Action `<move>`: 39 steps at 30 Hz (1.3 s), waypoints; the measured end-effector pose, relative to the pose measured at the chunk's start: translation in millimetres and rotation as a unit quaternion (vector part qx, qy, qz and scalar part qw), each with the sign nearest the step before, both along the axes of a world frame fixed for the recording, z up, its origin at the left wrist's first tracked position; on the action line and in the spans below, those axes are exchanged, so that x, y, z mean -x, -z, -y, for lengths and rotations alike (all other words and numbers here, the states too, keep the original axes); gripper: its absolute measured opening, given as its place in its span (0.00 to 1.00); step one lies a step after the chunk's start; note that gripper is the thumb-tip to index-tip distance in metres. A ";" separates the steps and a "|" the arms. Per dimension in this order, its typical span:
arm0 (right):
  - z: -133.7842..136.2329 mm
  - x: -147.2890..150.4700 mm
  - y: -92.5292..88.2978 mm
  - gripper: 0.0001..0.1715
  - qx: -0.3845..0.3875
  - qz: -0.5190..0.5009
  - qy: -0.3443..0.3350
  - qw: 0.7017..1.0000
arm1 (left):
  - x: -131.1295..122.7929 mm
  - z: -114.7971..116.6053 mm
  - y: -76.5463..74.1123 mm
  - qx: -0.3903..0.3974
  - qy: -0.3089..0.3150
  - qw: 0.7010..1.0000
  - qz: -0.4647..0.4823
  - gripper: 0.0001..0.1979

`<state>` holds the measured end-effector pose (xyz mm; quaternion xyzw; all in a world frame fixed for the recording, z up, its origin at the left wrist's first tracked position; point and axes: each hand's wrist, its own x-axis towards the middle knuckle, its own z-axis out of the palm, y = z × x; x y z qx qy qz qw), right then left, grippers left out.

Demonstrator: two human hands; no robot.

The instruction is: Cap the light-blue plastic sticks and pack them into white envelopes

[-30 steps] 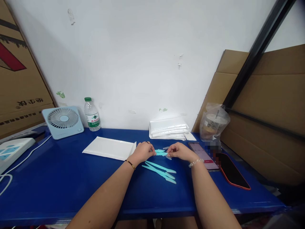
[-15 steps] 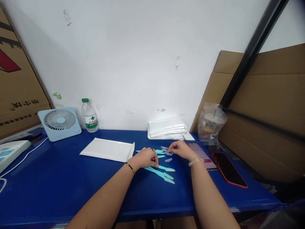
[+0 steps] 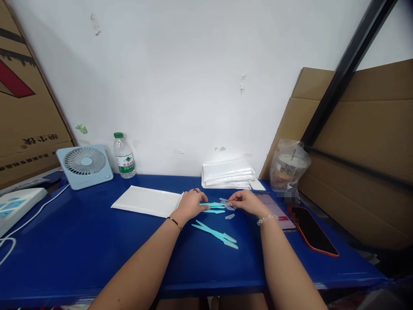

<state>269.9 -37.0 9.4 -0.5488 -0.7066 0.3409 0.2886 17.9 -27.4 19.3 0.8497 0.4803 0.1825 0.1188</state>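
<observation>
L hand [image 3: 191, 203] rests knuckles-up on the blue table [image 3: 80, 249], fingers curled down onto the near ends of a few turquoise plastic razors [image 3: 213, 207]; looks like a loose pinch on them, though whether they're gripped or just pressed flat can't be told at this size; R hand [image 3: 245, 201] sits just across from it, thumb and forefinger drawn together at the far ends of the same razors, next to some small clear caps [image 3: 226, 203]; one more clear cap [image 3: 229, 216] lies loose just below the R fingertips; two more turquoise razors [image 3: 215, 234] lie crossed on the table nearer the body, below and between both hands, apart from them; white padded mailer [image 3: 146, 201] lies flat touching the outer side of the L hand; stack of white mailers [image 3: 228, 174] beyond the hands by the wall; phone w/ lit screen [image 3: 278, 212] just outside the R wrist, dark phone in orange case [image 3: 313, 231] beyond that; bagged drink cup [image 3: 288, 165] behind the phones; small blue fan [image 3: 85, 165] and water bottle [image 3: 124, 156] far off past the L hand.
</observation>
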 end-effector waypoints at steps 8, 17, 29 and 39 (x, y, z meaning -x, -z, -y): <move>-3.5 -1.8 1.0 0.14 -0.052 0.049 0.025 0.997 | -9.1 18.1 -1.3 0.096 0.235 0.966 -0.042 0.12; 11.4 9.2 -12.8 0.18 0.083 -0.055 -0.149 0.984 | -7.2 4.1 6.9 0.076 0.078 0.994 0.026 0.10; 5.2 11.3 -4.1 0.15 0.026 -0.041 -0.092 0.995 | -4.3 -3.7 7.3 0.045 0.017 0.998 0.039 0.09; -1.2 1.7 -2.4 0.15 -0.064 0.031 0.010 0.997 | -4.7 14.5 -0.7 0.037 0.188 0.981 -0.018 0.17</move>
